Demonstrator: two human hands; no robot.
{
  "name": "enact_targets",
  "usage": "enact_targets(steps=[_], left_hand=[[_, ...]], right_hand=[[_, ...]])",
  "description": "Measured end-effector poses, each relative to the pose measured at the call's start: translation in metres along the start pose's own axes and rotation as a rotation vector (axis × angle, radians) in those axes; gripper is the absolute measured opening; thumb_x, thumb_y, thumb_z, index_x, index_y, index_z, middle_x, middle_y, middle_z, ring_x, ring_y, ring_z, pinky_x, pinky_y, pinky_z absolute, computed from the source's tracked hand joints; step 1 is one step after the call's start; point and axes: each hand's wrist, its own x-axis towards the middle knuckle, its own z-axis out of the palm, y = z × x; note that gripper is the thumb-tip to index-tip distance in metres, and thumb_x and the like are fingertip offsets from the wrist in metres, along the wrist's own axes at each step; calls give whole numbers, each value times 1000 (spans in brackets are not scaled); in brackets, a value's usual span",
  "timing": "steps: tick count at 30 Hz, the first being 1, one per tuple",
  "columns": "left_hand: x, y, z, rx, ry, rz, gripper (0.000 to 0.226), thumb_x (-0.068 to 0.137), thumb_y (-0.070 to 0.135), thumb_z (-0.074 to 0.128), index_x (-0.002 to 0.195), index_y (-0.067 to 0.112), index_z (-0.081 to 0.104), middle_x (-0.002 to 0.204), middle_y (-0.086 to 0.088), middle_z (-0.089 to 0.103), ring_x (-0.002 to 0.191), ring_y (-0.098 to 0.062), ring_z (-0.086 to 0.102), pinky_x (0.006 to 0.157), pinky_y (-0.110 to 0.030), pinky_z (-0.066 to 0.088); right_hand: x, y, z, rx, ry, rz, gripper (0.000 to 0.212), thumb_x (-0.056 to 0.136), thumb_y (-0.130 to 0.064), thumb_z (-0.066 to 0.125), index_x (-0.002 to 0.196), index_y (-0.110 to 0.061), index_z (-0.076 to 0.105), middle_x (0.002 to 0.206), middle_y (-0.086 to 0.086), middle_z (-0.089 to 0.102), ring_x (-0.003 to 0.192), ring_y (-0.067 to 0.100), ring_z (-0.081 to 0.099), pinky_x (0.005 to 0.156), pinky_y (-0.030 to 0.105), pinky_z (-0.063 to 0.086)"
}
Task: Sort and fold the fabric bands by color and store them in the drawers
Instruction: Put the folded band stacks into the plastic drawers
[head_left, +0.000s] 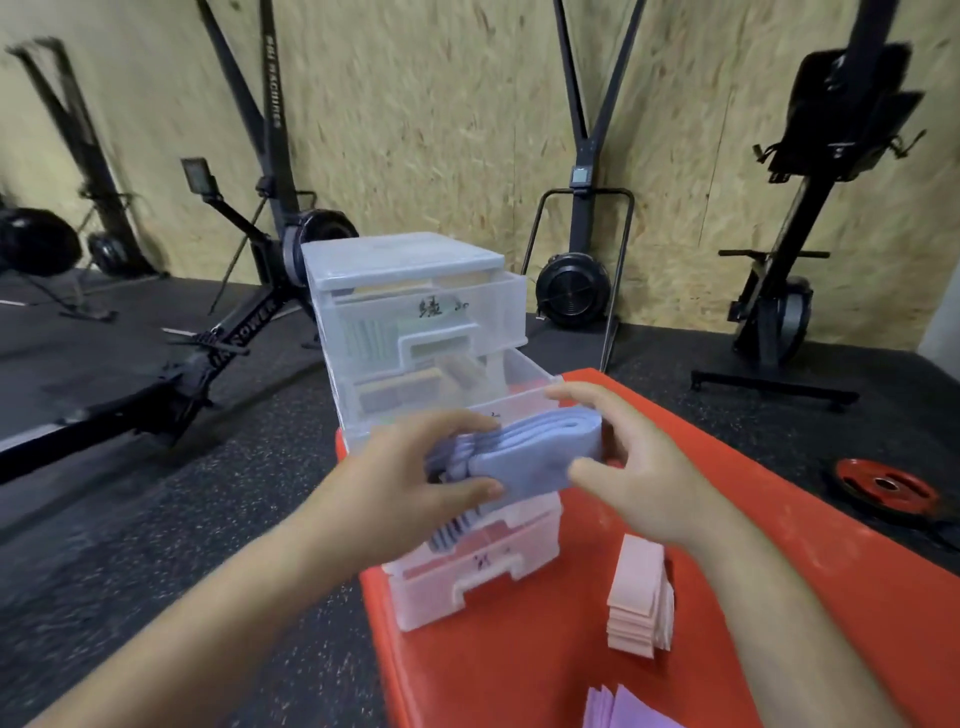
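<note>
Two hands on one folded bundle of lavender bands (535, 447), held over the drawer unit (415, 291) at the red platform's (779, 519) far left corner. The left hand (415, 467) pinches its left end; the right hand (634, 467) brackets the right end, fingers over, thumb in front. Likely soft, light, layers slippy: clamp across all folds.

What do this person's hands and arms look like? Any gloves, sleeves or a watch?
Nothing worn shows. The left hand and right hand are bare, with no gloves and no rings that can be made out. Both forearms are bare down to the picture's lower edge: no sleeves, watch or wristband.
</note>
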Motion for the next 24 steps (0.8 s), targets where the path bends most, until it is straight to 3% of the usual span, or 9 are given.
enact_targets(steps=[2, 6, 8, 12, 15, 18, 22, 24], left_hand=[[17, 6, -31, 153, 4, 41, 46, 77, 46, 79, 121, 43, 63, 114, 30, 62, 104, 9, 57, 86, -20, 48], [63, -2, -69, 331, 20, 39, 45, 81, 43, 76, 122, 44, 60, 116, 21, 63, 101, -6, 60, 84, -34, 54], [84, -15, -70, 381, -8, 34, 45, 81, 40, 74, 122, 43, 58, 115, 14, 64, 102, -13, 61, 82, -38, 54], [108, -40, -51, 474, -110, -18, 45, 85, 32, 69, 127, 39, 55, 114, 2, 65, 88, -19, 62, 59, -26, 48], [118, -58, -40, 515, -169, -20, 45, 84, 27, 65, 124, 43, 54, 110, 0, 67, 81, -21, 63, 64, -32, 53], [123, -66, -32, 602, -241, 12, 43, 86, 29, 63, 126, 39, 54, 111, 1, 66, 89, -24, 60, 70, -34, 52], [124, -72, -17, 666, -353, 35, 34, 92, 28, 56, 125, 36, 56, 114, 2, 65, 86, -21, 54, 67, -29, 43], [127, -75, -16, 619, -407, -5, 34, 94, 22, 53, 124, 35, 58, 117, 3, 63, 87, -17, 52, 71, -28, 44]], right_hand=[[20, -20, 1, -71, 29, -41, 51, 67, -26, 61, 115, -44, 61, 109, -14, 67, 87, 8, 65, 79, 25, 53], [76, -50, -1, -290, 49, -33, 30, 76, -18, 68, 99, -37, 62, 83, -11, 64, 64, 5, 53, 59, 16, 43], [105, -53, -1, -401, 12, -1, 26, 73, -21, 68, 94, -34, 63, 85, -11, 65, 70, 7, 58, 59, 19, 46], [146, -34, 9, -595, -117, 110, 34, 68, -24, 71, 99, -33, 62, 99, -6, 66, 81, 16, 63, 67, 31, 54], [162, -19, 19, -716, -238, 156, 41, 74, -22, 76, 112, -28, 61, 107, -3, 60, 85, 19, 59, 66, 29, 49], [171, -10, 28, -766, -312, 186, 42, 80, -20, 75, 118, -26, 60, 108, -5, 56, 94, 20, 58, 72, 28, 46], [180, 1, 37, -882, -436, 263, 26, 86, -17, 63, 110, -27, 62, 116, 0, 67, 95, 21, 67, 79, 31, 56], [183, 3, 39, -870, -501, 338, 30, 88, -12, 54, 112, -26, 64, 115, 1, 68, 90, 19, 73, 85, 35, 59]])
